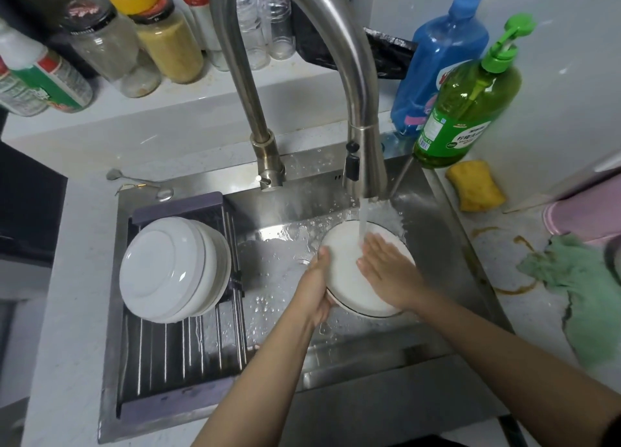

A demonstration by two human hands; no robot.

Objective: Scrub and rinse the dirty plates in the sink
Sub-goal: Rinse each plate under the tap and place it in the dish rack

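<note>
**Rinsing a plate under the tap**

My left hand grips the plate by its left rim, fingers curled under, thumb on top. My right hand lies flat on its face, fingers straight and together, rubbing just under the stream. The plate sits tilted over the sink, right of the rack where clean plates lean stacked. To rinse well, I should turn the plate so water sweeps every part, rim and back included, and keep a firm hold on the wet rim. The sponge and soap wait beyond, on the right.
</note>
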